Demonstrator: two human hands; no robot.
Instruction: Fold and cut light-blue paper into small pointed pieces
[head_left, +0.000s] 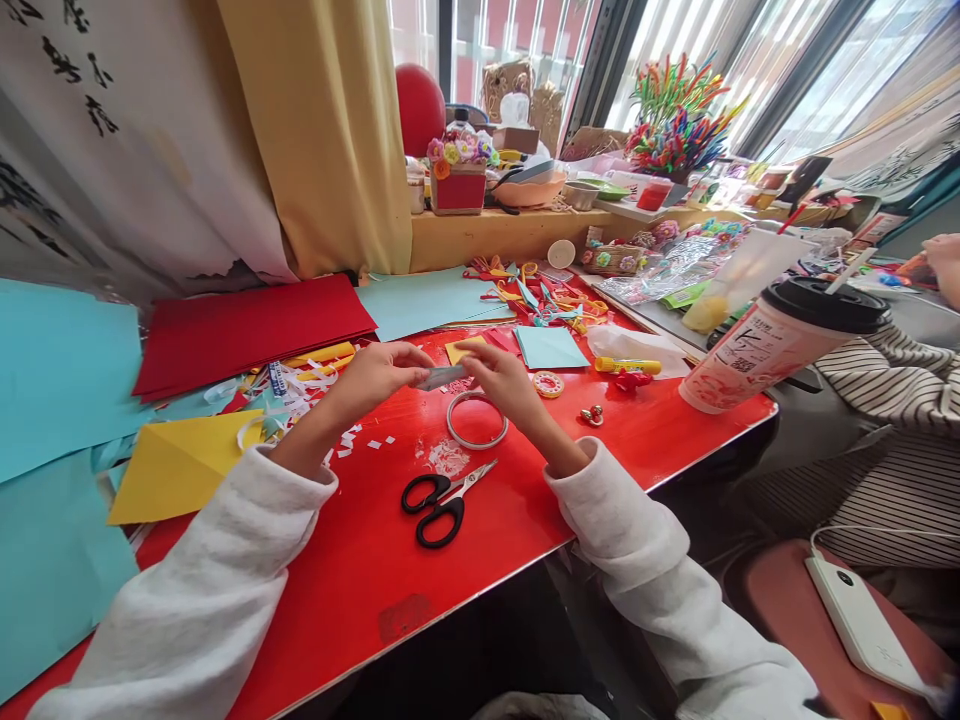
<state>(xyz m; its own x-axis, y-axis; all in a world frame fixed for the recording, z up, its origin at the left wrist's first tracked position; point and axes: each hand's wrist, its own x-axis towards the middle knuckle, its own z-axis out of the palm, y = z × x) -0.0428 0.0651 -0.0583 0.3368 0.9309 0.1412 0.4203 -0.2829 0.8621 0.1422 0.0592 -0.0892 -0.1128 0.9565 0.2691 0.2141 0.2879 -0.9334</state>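
Note:
Between my two hands is a small folded piece of light blue paper (444, 377), held up over the red table. My left hand (379, 380) pinches its left end, and the fingers of my right hand (504, 378) close on its right end. Just below lies a roll of tape (478, 419) on its side. Nearer to me rest black-handled scissors (448, 502), their blades slightly apart and pointing up to the right. A stack of light blue paper squares (551, 347) sits beyond my right hand, with a yellow paper square (465, 349) behind the held piece.
Large sheets of red paper (255, 330) and yellow paper (187, 465) lie at left among paper scraps. A drink cup (780, 340) stands near the right edge, by a yellow glue stick (628, 366). A person in a striped sleeve (892, 380) sits at right.

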